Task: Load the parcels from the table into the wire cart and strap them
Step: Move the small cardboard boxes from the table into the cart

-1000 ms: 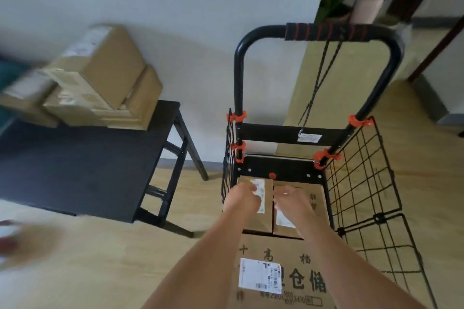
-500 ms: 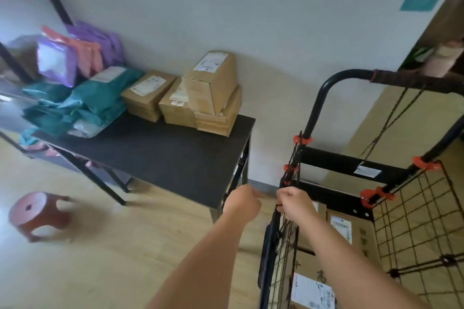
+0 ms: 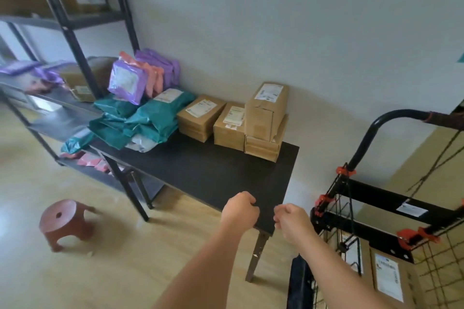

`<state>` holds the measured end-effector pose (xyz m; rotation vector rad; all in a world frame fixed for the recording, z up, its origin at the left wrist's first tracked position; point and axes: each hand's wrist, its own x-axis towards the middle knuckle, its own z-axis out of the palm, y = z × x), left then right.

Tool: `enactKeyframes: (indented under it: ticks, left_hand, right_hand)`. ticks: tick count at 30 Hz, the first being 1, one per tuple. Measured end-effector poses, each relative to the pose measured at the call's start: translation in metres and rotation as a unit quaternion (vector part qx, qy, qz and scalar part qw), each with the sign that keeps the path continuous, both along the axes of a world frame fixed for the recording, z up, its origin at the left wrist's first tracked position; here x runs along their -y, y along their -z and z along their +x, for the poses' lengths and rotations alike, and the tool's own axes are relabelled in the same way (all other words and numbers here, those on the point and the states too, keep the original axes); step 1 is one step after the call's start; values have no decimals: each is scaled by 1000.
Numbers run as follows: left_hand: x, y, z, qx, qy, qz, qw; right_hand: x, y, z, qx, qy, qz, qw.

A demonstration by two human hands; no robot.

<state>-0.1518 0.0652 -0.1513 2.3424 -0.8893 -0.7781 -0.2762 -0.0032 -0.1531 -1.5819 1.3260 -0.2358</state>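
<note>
L hand (image 3: 239,211) & R hand (image 3: 292,223) out over near corner of bench (image 3: 213,173), apart, fingers (image 3: 247,200) curled into loose fists, holding nothing. Cardboard parcels (image 3: 266,108) stacked at back of bench by wall, teal mailer bags (image 3: 150,118) to their left. Wire cart (image 3: 364,143) just right of bench, w/ two boxes (image 3: 388,278) inside.
</note>
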Motion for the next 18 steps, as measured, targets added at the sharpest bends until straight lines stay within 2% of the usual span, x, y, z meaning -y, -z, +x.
enactKeyframes:
  ticks: [10, 18]
  left_hand:
    - [15, -24, 53, 12, -20, -18, 1000]
    - [73, -49, 118, 14, -36, -25, 999]
  right_hand:
    - [22, -30, 63, 6, -10, -66, 998]
    - [83, -40, 115, 28, 29, -78, 996]
